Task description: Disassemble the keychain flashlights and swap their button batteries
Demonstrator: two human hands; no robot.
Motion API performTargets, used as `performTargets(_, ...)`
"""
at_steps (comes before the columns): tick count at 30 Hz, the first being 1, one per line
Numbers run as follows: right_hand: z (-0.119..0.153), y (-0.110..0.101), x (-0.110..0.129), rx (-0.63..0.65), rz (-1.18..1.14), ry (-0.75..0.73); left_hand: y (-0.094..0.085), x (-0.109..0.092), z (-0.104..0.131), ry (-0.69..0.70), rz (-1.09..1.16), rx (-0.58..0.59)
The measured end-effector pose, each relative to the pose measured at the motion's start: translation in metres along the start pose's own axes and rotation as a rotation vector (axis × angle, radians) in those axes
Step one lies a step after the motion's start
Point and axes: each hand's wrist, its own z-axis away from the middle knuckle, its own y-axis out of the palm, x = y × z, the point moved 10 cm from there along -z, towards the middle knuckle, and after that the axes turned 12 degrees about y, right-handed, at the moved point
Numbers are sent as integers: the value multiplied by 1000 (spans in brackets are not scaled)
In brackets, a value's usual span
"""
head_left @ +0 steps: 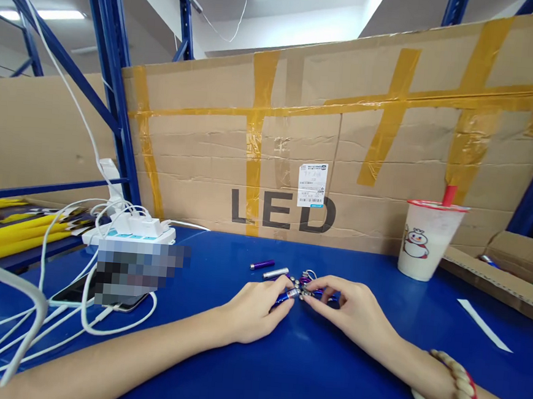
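My left hand [258, 309] is closed around a small blue metal tube [285, 297], which looks like a mini flashlight body and points toward my right hand. Thumb and index finger of my right hand [348, 298] are pinched around small shiny silver pieces [304, 290], perhaps button cells, right at the tube's end; their exact kind is too small to tell. Behind the fingertips lie more purple and blue pieces and a metal key ring [309, 274], partly hidden by my right hand. A silver tube [275, 273] and a purple tube [262, 264] lie just beyond my left hand.
White cables [86, 296] and a loaded power strip [153, 233] occupy the left of the blue table [299, 374]. A drink cup [429, 243], a white strip [485, 325] and an open cardboard box [499, 285] are on the right. Taped cardboard [205, 158] stands behind.
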Motion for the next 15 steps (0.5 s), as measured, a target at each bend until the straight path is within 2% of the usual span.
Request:
performTargets(6,-1,-5,1,-1,-154,42,4,-1,-6,-13,-78,39)
performTargets(9,-2,-10,-1,-45,-233,42,10,0,-13,-33,-161,80)
performTargets(15,-7,-12,-16,-77,-359,91,16,5,-33,-55,-189,53)
